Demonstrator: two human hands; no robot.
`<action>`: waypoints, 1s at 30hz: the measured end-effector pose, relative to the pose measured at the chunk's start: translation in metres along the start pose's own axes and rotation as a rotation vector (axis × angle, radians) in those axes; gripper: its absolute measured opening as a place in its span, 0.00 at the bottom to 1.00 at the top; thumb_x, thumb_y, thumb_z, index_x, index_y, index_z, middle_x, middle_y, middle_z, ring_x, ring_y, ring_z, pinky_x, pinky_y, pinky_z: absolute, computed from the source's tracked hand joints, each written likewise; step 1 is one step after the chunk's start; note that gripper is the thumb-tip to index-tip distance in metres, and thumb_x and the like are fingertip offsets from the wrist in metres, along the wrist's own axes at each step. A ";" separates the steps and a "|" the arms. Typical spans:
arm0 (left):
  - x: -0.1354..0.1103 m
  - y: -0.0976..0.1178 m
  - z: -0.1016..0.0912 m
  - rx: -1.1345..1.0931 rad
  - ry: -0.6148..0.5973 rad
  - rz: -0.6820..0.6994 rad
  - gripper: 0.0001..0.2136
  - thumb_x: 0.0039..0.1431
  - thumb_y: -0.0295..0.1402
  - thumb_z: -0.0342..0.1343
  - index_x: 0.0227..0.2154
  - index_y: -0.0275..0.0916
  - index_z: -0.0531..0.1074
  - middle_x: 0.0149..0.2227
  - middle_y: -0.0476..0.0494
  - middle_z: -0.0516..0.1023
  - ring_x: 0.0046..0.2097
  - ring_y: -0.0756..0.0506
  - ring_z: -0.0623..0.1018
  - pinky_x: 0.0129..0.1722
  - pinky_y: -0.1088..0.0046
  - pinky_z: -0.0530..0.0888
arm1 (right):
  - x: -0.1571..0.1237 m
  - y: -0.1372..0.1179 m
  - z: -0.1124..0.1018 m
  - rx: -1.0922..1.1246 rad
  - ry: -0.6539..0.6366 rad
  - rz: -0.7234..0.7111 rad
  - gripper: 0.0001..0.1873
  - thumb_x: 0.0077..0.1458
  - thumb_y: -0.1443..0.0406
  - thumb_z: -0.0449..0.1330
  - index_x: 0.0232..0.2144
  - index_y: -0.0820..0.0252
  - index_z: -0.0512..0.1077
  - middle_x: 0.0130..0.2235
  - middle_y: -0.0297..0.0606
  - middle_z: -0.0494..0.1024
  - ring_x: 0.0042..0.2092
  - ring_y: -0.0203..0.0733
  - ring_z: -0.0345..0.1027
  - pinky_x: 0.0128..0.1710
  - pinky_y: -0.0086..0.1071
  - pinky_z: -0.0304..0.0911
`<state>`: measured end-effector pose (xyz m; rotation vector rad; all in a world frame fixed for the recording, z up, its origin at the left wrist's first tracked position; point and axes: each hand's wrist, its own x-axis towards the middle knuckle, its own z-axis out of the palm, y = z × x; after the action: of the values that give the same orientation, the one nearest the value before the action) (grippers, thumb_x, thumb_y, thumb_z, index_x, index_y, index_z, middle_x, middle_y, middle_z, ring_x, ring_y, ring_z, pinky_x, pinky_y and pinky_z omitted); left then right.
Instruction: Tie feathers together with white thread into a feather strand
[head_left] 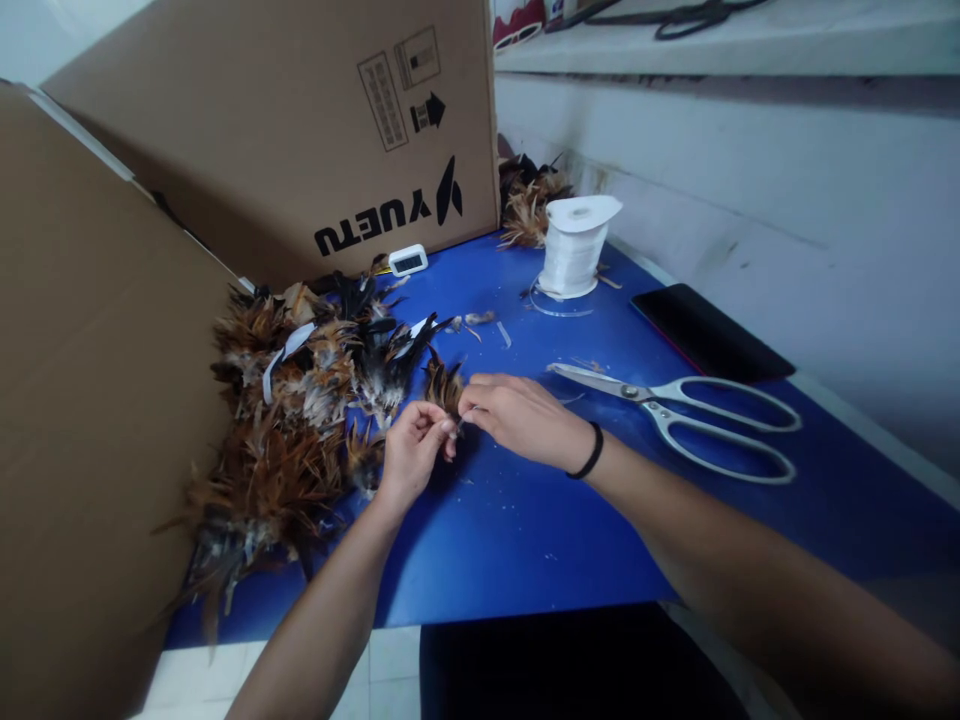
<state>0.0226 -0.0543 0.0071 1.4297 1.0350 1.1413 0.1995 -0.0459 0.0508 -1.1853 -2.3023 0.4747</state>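
Close together over the blue table (525,540), my two hands meet at the base of a small bunch of brown and black feathers (442,380). My left hand (418,440) is closed in a pinch at the lower end of that bunch. My right hand (517,412), with a black band at its wrist, pinches at the same spot from the right. Whatever thin piece lies between the right fingertips is too small to make out. Left of my hands spreads a large heap of feathers (300,390), a white strip (289,355) lying on it.
Large scissors (667,400) lie slightly apart at right, near a dark tablet-like slab (712,330). A spool of white ribbon (576,250) stands at the back. Cardboard (262,120) walls the left and rear. A small white digital device (408,260) sits against it; more feathers (532,200) lie behind.
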 end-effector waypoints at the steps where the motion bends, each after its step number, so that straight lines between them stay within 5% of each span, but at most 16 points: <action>1: 0.000 0.000 0.001 -0.014 0.005 -0.022 0.10 0.53 0.36 0.58 0.28 0.37 0.63 0.18 0.54 0.69 0.18 0.54 0.69 0.19 0.78 0.68 | -0.001 -0.001 0.000 -0.050 0.001 -0.028 0.07 0.56 0.71 0.53 0.30 0.61 0.70 0.34 0.36 0.73 0.33 0.36 0.62 0.33 0.30 0.51; 15: -0.002 0.002 0.001 0.001 -0.036 -0.176 0.12 0.47 0.37 0.62 0.27 0.36 0.66 0.16 0.52 0.72 0.17 0.51 0.72 0.19 0.76 0.71 | -0.003 -0.012 -0.003 -0.316 -0.023 -0.242 0.12 0.61 0.69 0.49 0.32 0.66 0.71 0.34 0.43 0.71 0.37 0.42 0.59 0.35 0.33 0.56; 30: -0.006 0.004 0.000 0.129 -0.138 -0.137 0.11 0.52 0.38 0.58 0.28 0.39 0.62 0.17 0.52 0.72 0.18 0.50 0.72 0.19 0.75 0.70 | -0.002 -0.019 -0.005 -0.313 -0.117 -0.266 0.09 0.59 0.70 0.52 0.36 0.67 0.72 0.36 0.44 0.73 0.40 0.42 0.63 0.40 0.36 0.60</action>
<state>0.0218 -0.0609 0.0099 1.4921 1.1069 0.8788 0.1907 -0.0579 0.0640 -0.9846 -2.6583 0.0892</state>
